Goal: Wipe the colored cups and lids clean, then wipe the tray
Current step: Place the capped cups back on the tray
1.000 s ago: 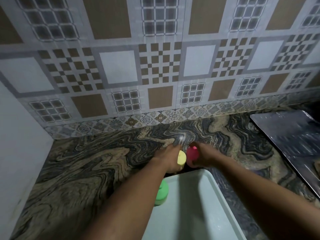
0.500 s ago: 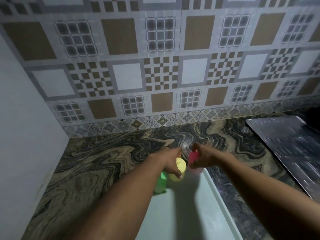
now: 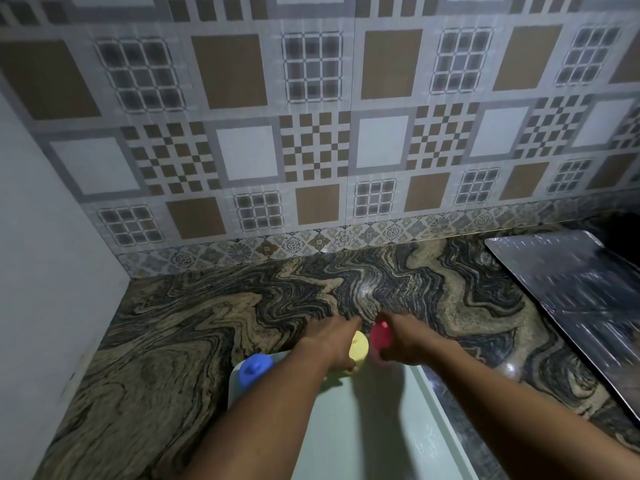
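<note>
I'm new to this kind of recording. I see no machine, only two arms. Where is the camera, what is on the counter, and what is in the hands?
There is no machine here. A person works with bare hands, and the only camera is worn on their head, looking forward and down. That is why both arms reach in from the bottom of the picture.

The left hand grips a yellow cup, and the right hand grips a pink cup. Both cups are at the far end of a pale tray, which lies on a marbled counter. A blue lid sits at the tray's far left corner, beside the left forearm. A shiny metal sheet lies on the right, and a tiled wall stands behind. No cloth is visible.
</note>
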`<state>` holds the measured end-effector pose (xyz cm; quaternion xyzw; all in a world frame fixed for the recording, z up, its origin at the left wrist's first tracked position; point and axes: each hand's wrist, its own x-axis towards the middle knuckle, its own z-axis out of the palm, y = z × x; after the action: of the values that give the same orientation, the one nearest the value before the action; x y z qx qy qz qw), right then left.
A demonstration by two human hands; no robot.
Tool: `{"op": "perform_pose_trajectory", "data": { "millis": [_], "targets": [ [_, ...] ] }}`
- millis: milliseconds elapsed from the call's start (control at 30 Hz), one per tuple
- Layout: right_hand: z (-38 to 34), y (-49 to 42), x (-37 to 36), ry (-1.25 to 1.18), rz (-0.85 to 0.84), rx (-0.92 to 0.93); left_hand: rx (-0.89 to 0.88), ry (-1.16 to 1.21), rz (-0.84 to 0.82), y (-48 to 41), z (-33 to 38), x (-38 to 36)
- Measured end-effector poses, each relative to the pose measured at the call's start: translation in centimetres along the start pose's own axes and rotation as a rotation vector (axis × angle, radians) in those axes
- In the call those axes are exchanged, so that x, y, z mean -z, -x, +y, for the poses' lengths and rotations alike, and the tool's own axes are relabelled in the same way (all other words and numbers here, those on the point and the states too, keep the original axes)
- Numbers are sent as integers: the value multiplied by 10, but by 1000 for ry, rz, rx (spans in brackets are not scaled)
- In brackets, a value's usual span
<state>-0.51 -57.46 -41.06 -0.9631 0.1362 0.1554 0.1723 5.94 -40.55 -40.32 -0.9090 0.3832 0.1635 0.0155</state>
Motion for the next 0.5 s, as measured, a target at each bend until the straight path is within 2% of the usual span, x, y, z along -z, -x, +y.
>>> {"op": "perform_pose_trajectory", "data": {
  "millis": [300,500],
  "targets": [
    [-4,2,-1,56,-37,-60,28,32,5,8,1,6],
    [-8,32,12,85,147,0,106,83,163,41,-1,22]
  ]
}}
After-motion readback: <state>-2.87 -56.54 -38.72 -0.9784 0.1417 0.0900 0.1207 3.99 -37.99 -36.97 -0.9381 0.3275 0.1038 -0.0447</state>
